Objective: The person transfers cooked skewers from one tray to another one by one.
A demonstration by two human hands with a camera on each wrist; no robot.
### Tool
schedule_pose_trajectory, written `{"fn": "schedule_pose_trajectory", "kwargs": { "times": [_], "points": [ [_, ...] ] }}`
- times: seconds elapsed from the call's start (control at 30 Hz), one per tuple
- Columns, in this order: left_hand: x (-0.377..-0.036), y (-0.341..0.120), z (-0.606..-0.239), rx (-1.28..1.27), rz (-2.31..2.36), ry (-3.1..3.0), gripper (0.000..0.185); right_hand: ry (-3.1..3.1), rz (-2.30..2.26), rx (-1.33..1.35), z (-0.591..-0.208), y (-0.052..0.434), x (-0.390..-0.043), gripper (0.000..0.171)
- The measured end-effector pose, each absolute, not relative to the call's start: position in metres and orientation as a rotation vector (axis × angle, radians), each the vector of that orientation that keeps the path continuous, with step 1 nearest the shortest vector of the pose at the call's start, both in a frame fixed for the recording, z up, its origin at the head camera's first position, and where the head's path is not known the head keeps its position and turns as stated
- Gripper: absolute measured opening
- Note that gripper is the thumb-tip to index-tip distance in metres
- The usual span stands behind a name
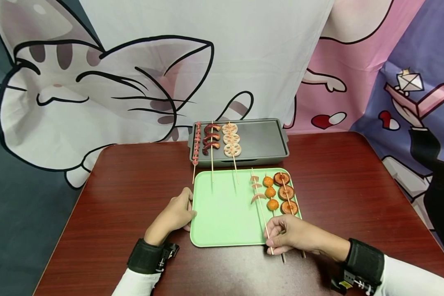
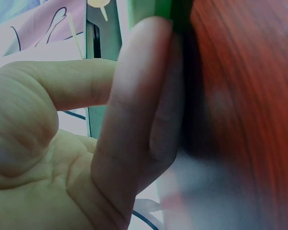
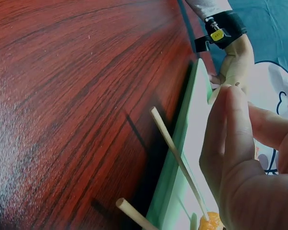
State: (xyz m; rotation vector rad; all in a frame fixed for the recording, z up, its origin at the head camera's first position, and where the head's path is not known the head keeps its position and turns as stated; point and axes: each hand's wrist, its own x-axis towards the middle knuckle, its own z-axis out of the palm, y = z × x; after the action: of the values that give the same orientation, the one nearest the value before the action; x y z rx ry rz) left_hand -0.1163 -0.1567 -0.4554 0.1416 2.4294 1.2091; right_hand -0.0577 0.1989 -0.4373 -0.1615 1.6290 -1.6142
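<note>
My left hand (image 1: 174, 211) holds the left edge of a light green tray (image 1: 222, 222), the thumb at its rim. In the left wrist view, the fingers (image 2: 134, 96) reach the tray's green edge (image 2: 151, 7). My right hand (image 1: 290, 234) pinches the lower stick of a skewer of thin pinkish slices (image 1: 258, 196) over the tray's right part. Beside it on the tray lie a skewer of orange balls (image 1: 270, 192) and a skewer of browned mushroom caps (image 1: 286, 193). Their stick ends stick out past the tray's front edge, near the right hand.
Behind the green tray stands a grey baking pan (image 1: 260, 139). On its left part lie a pink sausage skewer (image 1: 197, 144), a skewer of dark red tentacle-like pieces (image 1: 211, 137) and a lotus root skewer (image 1: 231, 139), sticks overhanging the front. A printed cloth (image 1: 266, 53) hangs behind the wooden table (image 1: 133, 176).
</note>
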Motion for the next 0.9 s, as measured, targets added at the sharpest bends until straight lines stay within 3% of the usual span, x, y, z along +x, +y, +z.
{"fn": "schedule_pose_trajectory", "kwargs": {
  "times": [0.9],
  "points": [
    [-0.1172,-0.1570,-0.4572,0.142,1.194,2.442,0.028,1.663,-1.556,-0.151,-0.4413,0.1971,-0.0599,0.011]
  ]
}}
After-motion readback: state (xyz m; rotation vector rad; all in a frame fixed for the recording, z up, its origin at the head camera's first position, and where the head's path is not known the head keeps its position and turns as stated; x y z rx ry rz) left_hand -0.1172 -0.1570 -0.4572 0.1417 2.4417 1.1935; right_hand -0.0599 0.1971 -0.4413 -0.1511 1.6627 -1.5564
